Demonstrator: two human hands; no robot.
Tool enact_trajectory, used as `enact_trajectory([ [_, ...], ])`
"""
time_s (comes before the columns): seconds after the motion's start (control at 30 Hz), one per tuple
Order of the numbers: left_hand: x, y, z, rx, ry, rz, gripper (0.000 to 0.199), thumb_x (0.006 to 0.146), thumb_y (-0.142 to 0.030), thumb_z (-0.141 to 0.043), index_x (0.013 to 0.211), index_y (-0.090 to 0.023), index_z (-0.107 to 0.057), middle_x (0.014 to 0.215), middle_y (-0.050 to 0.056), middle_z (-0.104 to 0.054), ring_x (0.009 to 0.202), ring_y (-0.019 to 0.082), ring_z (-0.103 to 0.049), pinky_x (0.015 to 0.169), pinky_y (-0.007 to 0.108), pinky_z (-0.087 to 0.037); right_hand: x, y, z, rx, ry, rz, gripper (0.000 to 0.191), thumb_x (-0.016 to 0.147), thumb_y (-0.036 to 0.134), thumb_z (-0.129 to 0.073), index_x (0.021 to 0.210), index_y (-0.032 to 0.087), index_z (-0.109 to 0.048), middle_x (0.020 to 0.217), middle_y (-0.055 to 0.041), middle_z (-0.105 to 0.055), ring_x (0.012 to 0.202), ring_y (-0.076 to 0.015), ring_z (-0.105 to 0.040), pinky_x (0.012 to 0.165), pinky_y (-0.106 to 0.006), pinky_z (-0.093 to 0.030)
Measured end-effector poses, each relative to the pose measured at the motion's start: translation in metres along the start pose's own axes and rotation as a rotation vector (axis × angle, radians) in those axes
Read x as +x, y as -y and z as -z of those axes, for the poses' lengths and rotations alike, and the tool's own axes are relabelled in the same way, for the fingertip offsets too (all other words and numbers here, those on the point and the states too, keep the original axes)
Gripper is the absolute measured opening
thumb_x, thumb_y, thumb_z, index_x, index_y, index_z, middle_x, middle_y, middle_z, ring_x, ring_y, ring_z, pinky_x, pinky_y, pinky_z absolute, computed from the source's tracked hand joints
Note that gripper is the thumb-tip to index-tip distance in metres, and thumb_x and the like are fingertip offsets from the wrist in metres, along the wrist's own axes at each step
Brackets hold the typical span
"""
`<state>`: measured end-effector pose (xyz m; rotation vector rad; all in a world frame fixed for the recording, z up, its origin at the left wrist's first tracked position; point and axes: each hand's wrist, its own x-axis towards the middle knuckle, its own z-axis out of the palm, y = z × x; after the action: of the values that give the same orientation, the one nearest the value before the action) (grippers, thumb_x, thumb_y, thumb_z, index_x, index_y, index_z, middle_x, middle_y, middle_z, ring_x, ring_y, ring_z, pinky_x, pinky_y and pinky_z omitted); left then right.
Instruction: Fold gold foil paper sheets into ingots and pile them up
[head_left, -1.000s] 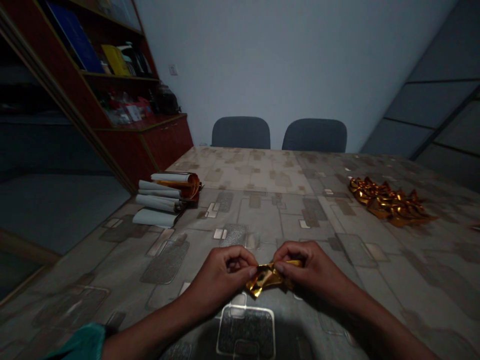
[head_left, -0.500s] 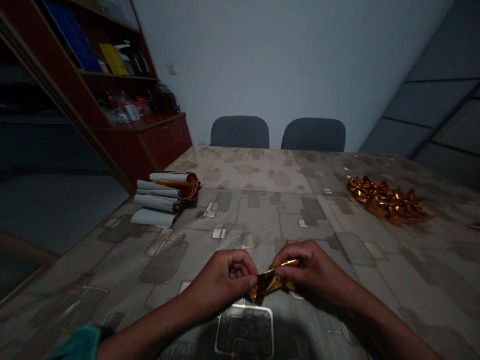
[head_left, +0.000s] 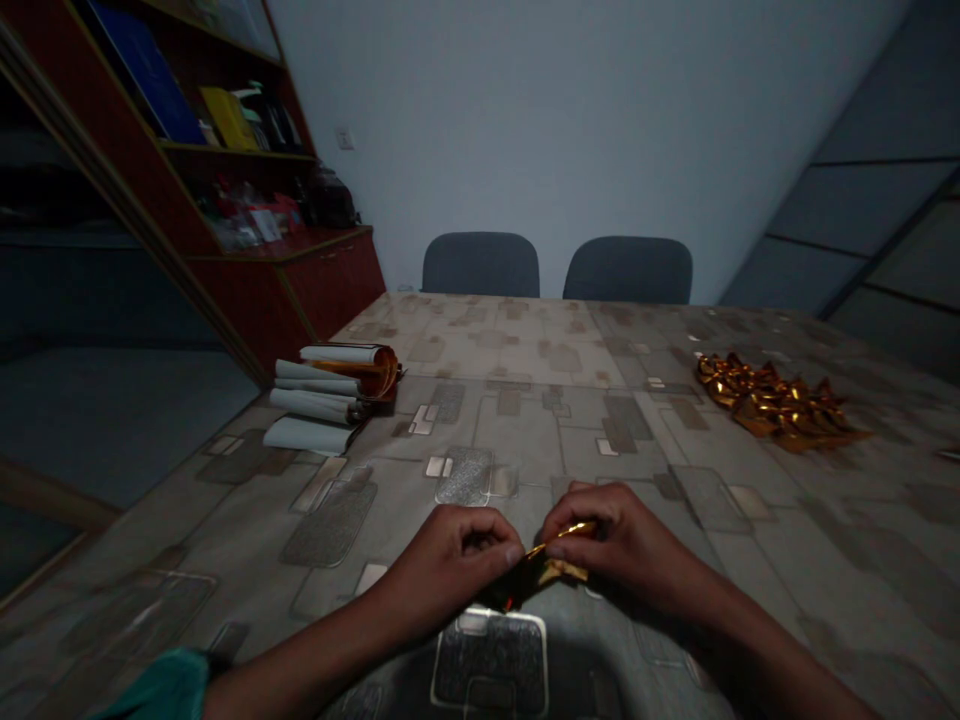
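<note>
A small piece of gold foil paper [head_left: 559, 570] is between my hands near the table's front edge. My left hand [head_left: 469, 550] pinches its left end with thumb and forefinger. Around the right part of the foil, the fingers of my right hand [head_left: 600, 530] are closed, with the thumb in front. The lower left of the foil lies in shadow. Several folded gold foil pieces [head_left: 772, 400] sit together at the right of the table. At the left lie folded sheets [head_left: 315, 405], pale outside and gold-orange inside.
The table [head_left: 517, 430] has a patterned cover. Two grey chairs [head_left: 480, 265] stand behind its far edge, before a pale wall. A red-brown cabinet [head_left: 330, 285] with loaded shelves stands at the back left.
My left hand has shifted slightly right, closer to my right hand, and its fingers have curled in more. The foil's left part has turned and looks darker.
</note>
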<state>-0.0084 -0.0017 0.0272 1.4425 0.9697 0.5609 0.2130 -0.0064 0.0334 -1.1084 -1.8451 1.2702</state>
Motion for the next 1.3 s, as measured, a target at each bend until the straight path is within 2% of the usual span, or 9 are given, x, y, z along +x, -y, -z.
enact_trajectory([
  [0.27, 0.006, 0.000, -0.004, -0.101, 0.017, 0.090, 0.017, 0.065, -0.029, -0.078, 0.068, -0.014, -0.069, 0.054, -0.004, -0.054, 0.050, 0.008, -0.045, 0.050, 0.020, -0.030, 0.003, 0.005, -0.005, -0.079, 0.028, 0.148, 0.007, 0.085, 0.026, -0.071, 0.081, 0.023, -0.077, 0.072, -0.0014, -0.068, 0.072, -0.0167, -0.061, 0.068, -0.030, -0.046],
  [0.4, 0.007, 0.000, -0.002, -0.305, -0.056, 0.140, 0.026, 0.065, -0.031, -0.082, 0.071, -0.014, -0.064, 0.056, -0.003, -0.059, 0.048, 0.008, -0.050, 0.048, 0.018, -0.036, 0.003, -0.001, 0.000, -0.068, -0.267, 0.105, 0.020, 0.095, 0.029, -0.056, 0.109, 0.024, -0.070, 0.097, -0.0059, -0.069, 0.088, -0.0201, -0.063, 0.079, -0.036, -0.048],
  [0.5, 0.006, 0.000, -0.001, -0.555, -0.148, 0.139, 0.029, 0.070, -0.033, -0.082, 0.081, -0.015, -0.062, 0.075, 0.003, -0.070, 0.063, 0.013, -0.065, 0.059, 0.023, -0.050, 0.002, -0.005, 0.001, -0.120, -0.419, 0.100, 0.036, 0.092, 0.023, -0.056, 0.127, 0.025, -0.056, 0.103, -0.0067, -0.065, 0.083, -0.0193, -0.061, 0.078, -0.038, -0.049],
  [0.57, 0.006, 0.001, -0.001, -0.674, -0.191, 0.122, 0.028, 0.072, -0.029, -0.081, 0.087, -0.014, -0.063, 0.087, 0.006, -0.071, 0.076, 0.017, -0.069, 0.071, 0.029, -0.056, 0.000, -0.006, -0.001, -0.184, -0.345, 0.180, 0.048, 0.088, 0.017, -0.060, 0.134, 0.027, -0.049, 0.108, -0.0070, -0.063, 0.081, -0.0184, -0.059, 0.078, -0.038, -0.050],
  [0.63, 0.006, 0.003, -0.002, -0.757, -0.236, 0.106, 0.028, 0.072, -0.024, -0.081, 0.091, -0.014, -0.063, 0.090, 0.006, -0.071, 0.081, 0.018, -0.069, 0.077, 0.032, -0.058, -0.001, -0.004, -0.006, -0.222, -0.171, 0.286, 0.053, 0.087, 0.013, -0.062, 0.135, 0.030, -0.048, 0.116, -0.0075, -0.060, 0.091, -0.0192, -0.059, 0.083, -0.037, -0.050],
  [0.73, 0.005, 0.005, -0.006, -0.834, -0.260, 0.109, 0.031, 0.071, -0.021, -0.083, 0.094, -0.014, -0.064, 0.092, 0.005, -0.071, 0.083, 0.017, -0.069, 0.082, 0.032, -0.058, -0.001, -0.003, -0.012, -0.236, 0.015, 0.374, 0.040, 0.091, 0.014, -0.063, 0.127, 0.031, -0.058, 0.117, -0.0065, -0.056, 0.104, -0.0200, -0.057, 0.087, -0.034, -0.050],
  [0.9, 0.001, 0.008, -0.013, -0.858, -0.225, 0.152, 0.041, 0.068, -0.023, -0.087, 0.100, -0.014, -0.063, 0.098, 0.009, -0.073, 0.087, 0.020, -0.071, 0.082, 0.032, -0.058, 0.000, -0.007, -0.010, -0.223, -0.008, 0.396, 0.015, 0.094, 0.020, -0.064, 0.105, 0.026, -0.072, 0.099, -0.0041, -0.058, 0.089, -0.0155, -0.061, 0.073, -0.027, -0.050],
  [1.13, 0.000, 0.018, -0.014, -0.796, -0.226, 0.190, 0.039, 0.067, -0.026, -0.089, 0.095, -0.013, -0.064, 0.087, 0.006, -0.071, 0.075, 0.014, -0.069, 0.074, 0.027, -0.059, 0.000, -0.010, 0.000, -0.351, -0.047, 0.582, 0.017, 0.097, 0.024, -0.060, 0.102, 0.023, -0.076, 0.091, -0.0061, -0.064, 0.084, -0.0171, -0.059, 0.069, -0.030, -0.047],
  [1.3, -0.001, 0.018, -0.015, -0.781, -0.222, 0.182, 0.039, 0.069, -0.029, -0.089, 0.096, -0.014, -0.065, 0.092, 0.006, -0.073, 0.079, 0.014, -0.070, 0.072, 0.021, -0.057, 0.000, -0.001, 0.000, -0.148, 0.017, 0.385, 0.017, 0.093, 0.029, -0.065, 0.107, 0.027, -0.074, 0.093, -0.0044, -0.065, 0.085, -0.0173, -0.062, 0.072, -0.031, -0.049],
])
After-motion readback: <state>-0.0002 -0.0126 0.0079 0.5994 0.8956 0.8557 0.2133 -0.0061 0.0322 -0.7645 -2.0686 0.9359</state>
